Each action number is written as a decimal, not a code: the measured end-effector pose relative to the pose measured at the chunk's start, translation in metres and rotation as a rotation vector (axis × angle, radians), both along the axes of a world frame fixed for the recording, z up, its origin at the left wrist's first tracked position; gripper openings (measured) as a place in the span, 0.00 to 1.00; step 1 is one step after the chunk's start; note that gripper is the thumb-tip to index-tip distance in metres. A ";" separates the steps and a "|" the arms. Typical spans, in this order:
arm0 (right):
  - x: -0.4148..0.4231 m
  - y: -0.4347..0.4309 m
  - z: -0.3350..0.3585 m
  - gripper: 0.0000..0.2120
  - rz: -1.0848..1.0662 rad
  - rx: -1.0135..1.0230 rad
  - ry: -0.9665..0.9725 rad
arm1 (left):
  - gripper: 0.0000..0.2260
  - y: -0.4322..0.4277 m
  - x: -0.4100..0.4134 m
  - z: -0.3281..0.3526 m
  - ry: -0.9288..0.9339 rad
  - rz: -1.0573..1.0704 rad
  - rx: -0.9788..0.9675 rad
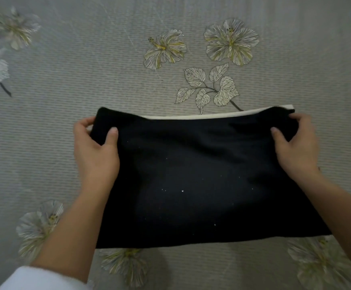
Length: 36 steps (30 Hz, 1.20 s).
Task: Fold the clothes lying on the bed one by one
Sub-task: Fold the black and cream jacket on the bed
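A black garment lies folded into a wide rectangle on the bed, with a thin white band showing along its far edge. My left hand grips the garment's far left corner, thumb on top and fingers curled under the edge. At the far right corner my right hand pinches the cloth the same way. Small white specks of lint dot the black fabric.
The bed is covered by a grey ribbed bedsheet printed with pale flowers and leaves. Open sheet stretches beyond the garment and to both sides. A white sleeve shows at the bottom left.
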State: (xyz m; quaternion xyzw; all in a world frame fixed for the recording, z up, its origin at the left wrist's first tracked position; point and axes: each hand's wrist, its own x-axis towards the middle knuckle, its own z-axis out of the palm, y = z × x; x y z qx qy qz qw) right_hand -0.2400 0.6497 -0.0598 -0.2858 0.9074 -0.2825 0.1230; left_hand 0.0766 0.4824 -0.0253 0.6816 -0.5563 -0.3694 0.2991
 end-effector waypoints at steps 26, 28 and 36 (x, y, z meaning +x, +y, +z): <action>0.033 -0.004 -0.033 0.24 0.721 0.584 0.197 | 0.26 0.055 -0.070 -0.071 -0.804 -0.967 0.000; 0.025 0.010 -0.027 0.24 0.667 0.568 0.275 | 0.27 0.051 -0.057 -0.068 -0.826 -0.968 -0.056; 0.009 0.082 -0.020 0.29 0.165 0.513 -0.016 | 0.32 0.065 0.034 -0.056 -0.817 -0.584 0.107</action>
